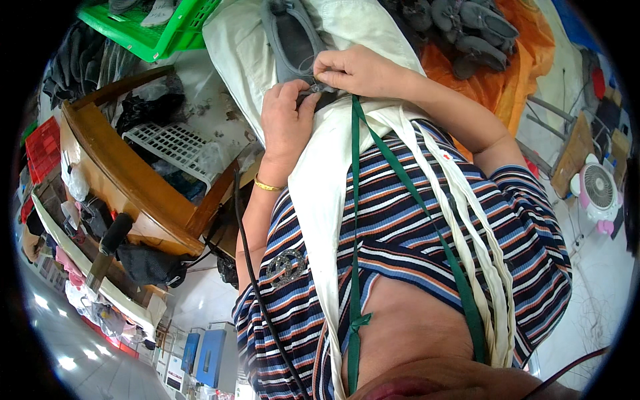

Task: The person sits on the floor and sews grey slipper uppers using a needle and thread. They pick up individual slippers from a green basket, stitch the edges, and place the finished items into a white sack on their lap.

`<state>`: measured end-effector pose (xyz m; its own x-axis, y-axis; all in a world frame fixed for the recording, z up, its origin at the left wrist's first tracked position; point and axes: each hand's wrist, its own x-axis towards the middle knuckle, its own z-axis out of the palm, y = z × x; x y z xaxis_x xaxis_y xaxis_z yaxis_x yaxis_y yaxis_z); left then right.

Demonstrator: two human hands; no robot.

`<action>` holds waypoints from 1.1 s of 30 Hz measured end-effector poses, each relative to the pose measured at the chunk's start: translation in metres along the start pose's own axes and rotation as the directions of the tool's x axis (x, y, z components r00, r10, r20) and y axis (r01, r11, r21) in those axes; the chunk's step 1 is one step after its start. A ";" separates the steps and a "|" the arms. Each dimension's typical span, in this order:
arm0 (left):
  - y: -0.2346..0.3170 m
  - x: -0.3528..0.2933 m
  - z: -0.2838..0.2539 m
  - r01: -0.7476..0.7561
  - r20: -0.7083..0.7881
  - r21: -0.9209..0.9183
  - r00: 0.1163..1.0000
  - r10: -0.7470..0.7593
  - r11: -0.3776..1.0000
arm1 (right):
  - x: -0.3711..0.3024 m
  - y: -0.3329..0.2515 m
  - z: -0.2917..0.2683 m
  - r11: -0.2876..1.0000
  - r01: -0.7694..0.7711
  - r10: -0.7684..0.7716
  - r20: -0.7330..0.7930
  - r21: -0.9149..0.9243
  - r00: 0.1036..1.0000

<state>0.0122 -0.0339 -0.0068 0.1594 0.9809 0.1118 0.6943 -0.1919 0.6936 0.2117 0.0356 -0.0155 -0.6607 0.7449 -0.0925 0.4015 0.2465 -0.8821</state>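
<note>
White cloth (230,40) backs a soft, light-looking grey shoe (292,43); hold its sides. Left hand (287,120) and right hand (360,72) pinch its near end.

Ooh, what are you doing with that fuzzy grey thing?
Someone in a striped top has both hands at the near end of a grey shoe, which lies on white cloth over their lap. The left hand grips that end; the right hand has its fingertips there too, but whether they pinch anything is too small to tell. More grey shoes are heaped on orange cloth to the right.
</note>
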 end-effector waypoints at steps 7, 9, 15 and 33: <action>-0.006 -0.007 0.006 0.011 -0.051 -0.027 0.999 -0.012 1.000 | -0.015 -0.013 -0.001 0.971 0.107 -0.114 -0.021 -0.212 0.993; -0.007 -0.008 0.007 0.011 -0.071 -0.039 0.997 -0.014 0.999 | -0.016 -0.015 -0.002 0.960 0.113 -0.121 -0.015 -0.255 0.993; -0.006 -0.008 0.008 0.037 -0.088 -0.047 0.995 -0.041 0.998 | -0.018 -0.014 -0.001 0.948 0.124 -0.134 -0.014 -0.293 0.991; 0.002 -0.010 0.011 0.225 -0.118 -0.191 0.961 -0.250 0.955 | -0.015 -0.035 0.008 0.890 0.094 -0.061 0.088 -0.445 0.994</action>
<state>0.0192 -0.0444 -0.0143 -0.1034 0.9945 0.0179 0.5651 0.0440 0.8238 0.2024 0.0108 0.0134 -0.7374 0.6708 -0.0788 0.5776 0.5659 -0.5883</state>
